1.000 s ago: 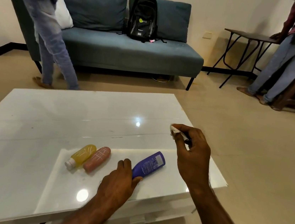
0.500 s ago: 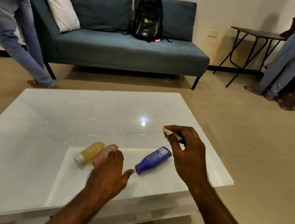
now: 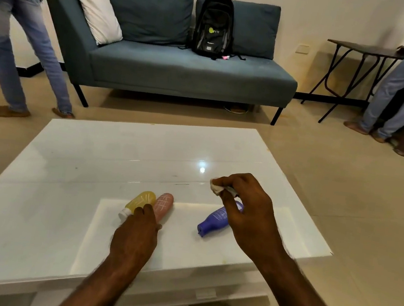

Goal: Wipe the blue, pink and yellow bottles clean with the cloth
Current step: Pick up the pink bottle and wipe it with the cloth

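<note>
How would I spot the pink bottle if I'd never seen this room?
Start at the white table before the sofa. Near its front edge, two bottles lie side by side under the left hand. The pink bottle is the right-hand one, next to the yellow bottle.

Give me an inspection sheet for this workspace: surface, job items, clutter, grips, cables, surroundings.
Surface: glossy white coffee table, with a light glare on it.
Job's things: yellow bottle and pink bottle lie side by side; blue bottle lies apart to their right; cloth is held off the table.
Clutter: nothing seen.
Grips: left hand rests on the near ends of the yellow and pink bottles, hold unclear; right hand pinches the cloth above the blue bottle.
Cables: nothing seen.
Surroundings: blue sofa with black backpack and white pillow; folding table; a person standing at left, another at right.
</note>
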